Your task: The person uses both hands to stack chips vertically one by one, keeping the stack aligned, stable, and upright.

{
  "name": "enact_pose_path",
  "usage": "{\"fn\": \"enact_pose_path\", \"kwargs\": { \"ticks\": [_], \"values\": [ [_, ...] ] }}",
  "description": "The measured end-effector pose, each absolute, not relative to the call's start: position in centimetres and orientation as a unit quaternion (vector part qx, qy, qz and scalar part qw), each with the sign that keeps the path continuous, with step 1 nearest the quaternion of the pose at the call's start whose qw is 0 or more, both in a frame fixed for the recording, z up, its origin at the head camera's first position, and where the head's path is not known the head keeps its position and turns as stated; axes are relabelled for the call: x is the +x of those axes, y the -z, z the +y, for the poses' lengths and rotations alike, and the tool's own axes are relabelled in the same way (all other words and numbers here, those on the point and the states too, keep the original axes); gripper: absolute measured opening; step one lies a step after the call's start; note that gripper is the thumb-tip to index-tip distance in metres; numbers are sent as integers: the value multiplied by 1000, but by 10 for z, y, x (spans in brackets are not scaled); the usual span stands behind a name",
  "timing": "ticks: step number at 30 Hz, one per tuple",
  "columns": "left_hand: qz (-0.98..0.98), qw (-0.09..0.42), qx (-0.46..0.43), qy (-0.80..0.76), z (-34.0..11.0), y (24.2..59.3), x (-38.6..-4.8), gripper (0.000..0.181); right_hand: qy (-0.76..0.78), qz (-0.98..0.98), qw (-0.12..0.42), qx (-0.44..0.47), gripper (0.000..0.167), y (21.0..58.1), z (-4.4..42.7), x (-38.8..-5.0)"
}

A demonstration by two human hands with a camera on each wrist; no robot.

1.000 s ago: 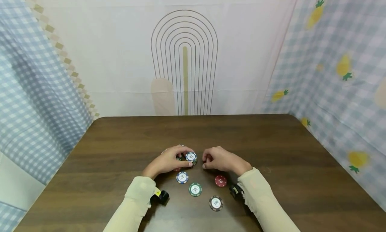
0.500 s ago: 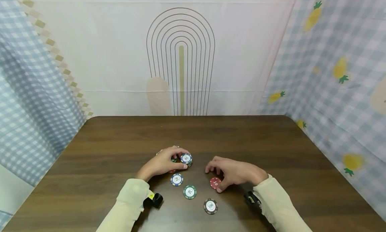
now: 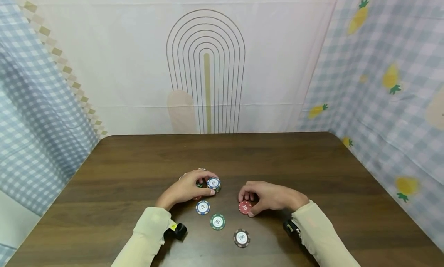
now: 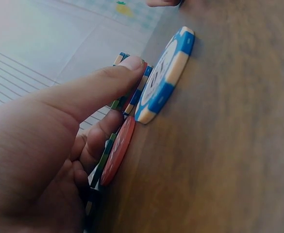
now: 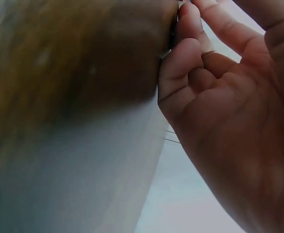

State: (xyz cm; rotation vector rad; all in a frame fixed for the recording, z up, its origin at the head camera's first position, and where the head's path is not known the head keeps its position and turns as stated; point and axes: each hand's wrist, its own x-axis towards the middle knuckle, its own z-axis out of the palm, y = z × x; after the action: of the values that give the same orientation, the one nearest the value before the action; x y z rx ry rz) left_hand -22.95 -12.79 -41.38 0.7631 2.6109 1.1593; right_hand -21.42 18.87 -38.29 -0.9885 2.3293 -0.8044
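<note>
My left hand (image 3: 189,187) holds a small stack of poker chips (image 3: 213,183) between thumb and fingers, a blue and white chip on top. In the left wrist view the stack's edges show green, red and blue under the thumb. Partly covered by that hand lie more chips, among them a red chip (image 4: 117,151) on the table. To the right, my right hand (image 3: 270,195) pinches a red poker chip (image 3: 244,207) marked 10 between thumb and fingers, at the tabletop. In the right wrist view the chip is hidden and the fingers are curled.
On the dark wooden table (image 3: 138,155), a blue chip (image 3: 202,207), a green chip (image 3: 217,222) and a brown-black chip (image 3: 241,238) marked 100 lie flat between the forearms. Cloth hangs behind the table and at both sides.
My right hand has moved right and toward me from beside the stack, and has taken hold of the red chip. The left hand stays on the stack. The view has shifted slightly.
</note>
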Motion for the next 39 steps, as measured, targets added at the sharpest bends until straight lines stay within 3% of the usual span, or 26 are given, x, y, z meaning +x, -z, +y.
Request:
{"fn": "enact_pose_path", "kwargs": {
  "ticks": [13, 33, 39],
  "values": [
    [880, 90, 260, -388, -128, 415, -229, 42, 244, 877, 172, -376, 28, 382, 173, -209],
    [880, 86, 267, -383, -127, 415, -232, 42, 203, 899, 152, -358, 32, 377, 166, -208],
    [883, 83, 264, -380, -129, 415, -231, 42, 198, 898, 133, -369, 23, 378, 163, -209]
  ]
}}
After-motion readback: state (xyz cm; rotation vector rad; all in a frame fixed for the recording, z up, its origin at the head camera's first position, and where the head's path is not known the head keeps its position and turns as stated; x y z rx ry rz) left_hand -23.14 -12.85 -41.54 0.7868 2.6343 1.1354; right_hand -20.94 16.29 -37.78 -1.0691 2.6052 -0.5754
